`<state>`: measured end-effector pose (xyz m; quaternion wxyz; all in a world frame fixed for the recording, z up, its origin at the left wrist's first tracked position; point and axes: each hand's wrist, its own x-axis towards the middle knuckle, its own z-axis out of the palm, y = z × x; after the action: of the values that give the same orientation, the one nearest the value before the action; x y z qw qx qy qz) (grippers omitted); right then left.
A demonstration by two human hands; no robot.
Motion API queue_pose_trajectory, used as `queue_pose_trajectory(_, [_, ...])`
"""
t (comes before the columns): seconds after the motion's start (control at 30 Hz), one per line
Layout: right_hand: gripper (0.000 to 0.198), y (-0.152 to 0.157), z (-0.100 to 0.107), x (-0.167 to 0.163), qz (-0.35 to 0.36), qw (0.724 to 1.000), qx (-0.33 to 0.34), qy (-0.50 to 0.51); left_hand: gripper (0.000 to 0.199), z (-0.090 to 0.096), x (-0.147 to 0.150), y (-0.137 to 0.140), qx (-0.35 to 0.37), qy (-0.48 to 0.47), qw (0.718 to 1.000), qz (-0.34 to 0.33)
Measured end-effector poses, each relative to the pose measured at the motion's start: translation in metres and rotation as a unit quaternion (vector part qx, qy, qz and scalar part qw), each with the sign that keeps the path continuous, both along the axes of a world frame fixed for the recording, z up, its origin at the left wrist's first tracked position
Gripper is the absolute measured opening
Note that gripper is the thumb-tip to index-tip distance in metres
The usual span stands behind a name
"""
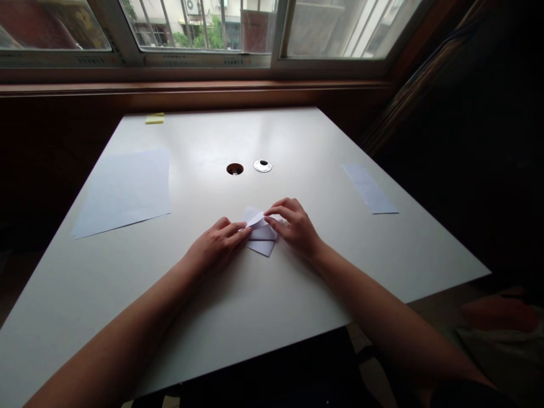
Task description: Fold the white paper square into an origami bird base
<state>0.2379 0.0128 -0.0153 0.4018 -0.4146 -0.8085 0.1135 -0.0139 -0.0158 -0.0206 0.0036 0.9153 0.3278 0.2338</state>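
A small folded sheet of white paper [262, 233] lies on the table between my hands, with several creased layers and a corner pointing toward me. My left hand [221, 240] rests at its left side, thumb and fingers closed on that edge. From the right, my right hand [293, 225] pinches a raised flap at the paper's top between thumb and fingertips. The parts of the paper under my fingers are hidden.
The white table [204, 340] carries large paper sheets [127, 190] at left and a paper strip [369, 190] at right. Yellow sticky notes [155, 118] lie at the far edge. Beyond the paper are a round cable hole [235, 169] and its metal cover [262, 166].
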Motion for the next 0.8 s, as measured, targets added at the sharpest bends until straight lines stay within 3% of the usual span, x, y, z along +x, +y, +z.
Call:
queue_pose_trajectory(0.1, [0.011, 0.000, -0.002, -0.001, 0.046, 0.997, 0.005, -0.059, 0.043, 0.003, 0.001, -0.002, -0.005, 0.010, 1.000, 0.005])
queue_pose_trajectory(0.17, [0.010, 0.001, -0.004, -0.001, 0.062, 0.995, 0.002, -0.082, 0.034, 0.004, 0.002, -0.002, -0.009, 0.011, 1.000, 0.000])
queue_pose_trajectory(0.27, [0.014, 0.003, -0.007, -0.001, 0.074, 0.994, -0.009, -0.083, 0.022, 0.005, 0.003, -0.003, -0.018, -0.010, 1.000, -0.024])
queue_pose_trajectory(0.47, [0.022, 0.004, -0.007, 0.001, 0.070, 0.995, -0.048, -0.055, 0.017, 0.003, 0.003, 0.000, -0.019, -0.070, 0.994, -0.077])
queue_pose_trajectory(0.8, [0.031, 0.009, -0.011, 0.002, 0.126, 0.989, -0.067, -0.046, 0.032, 0.006, 0.003, -0.006, -0.026, 0.003, 0.995, -0.101])
